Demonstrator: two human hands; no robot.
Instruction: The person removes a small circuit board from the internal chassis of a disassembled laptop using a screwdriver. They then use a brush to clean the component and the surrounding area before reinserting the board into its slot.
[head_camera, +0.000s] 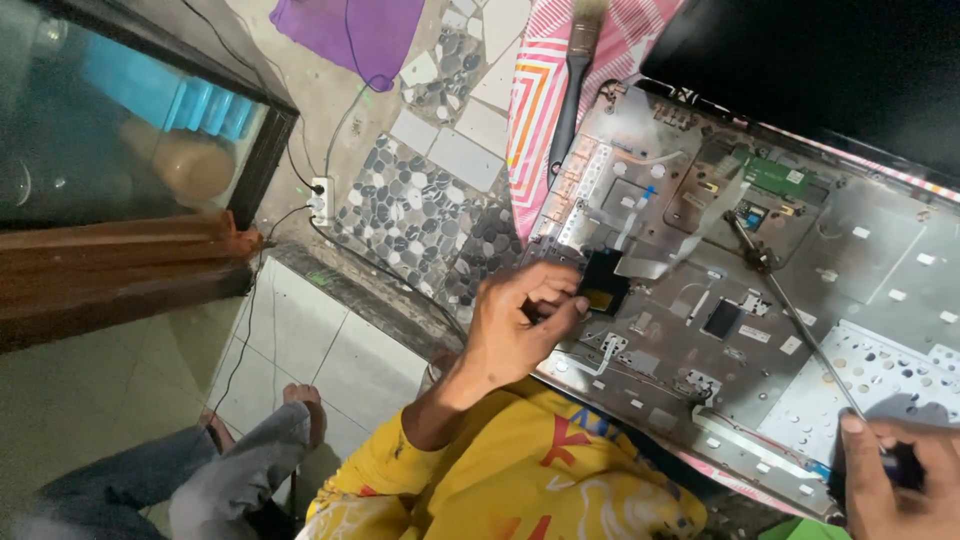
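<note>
Nearest, at bottom right: right hand (897, 478) closed around a dark screwdriver handle, the long screwdriver (795, 315) angled up to a screw on the opened laptop chassis (880, 260). Farther left: left hand (522, 322), fingers pinched on a small black part (603, 282) at the chassis edge. Beyond, on striped pink cloth (535, 110): a black-handled brush (572, 85).

Head view, steeply downward (close in)

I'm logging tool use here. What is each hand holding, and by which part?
Right hand grips a long screwdriver by its handle. Left hand pinches a small black part by its edge.
</note>
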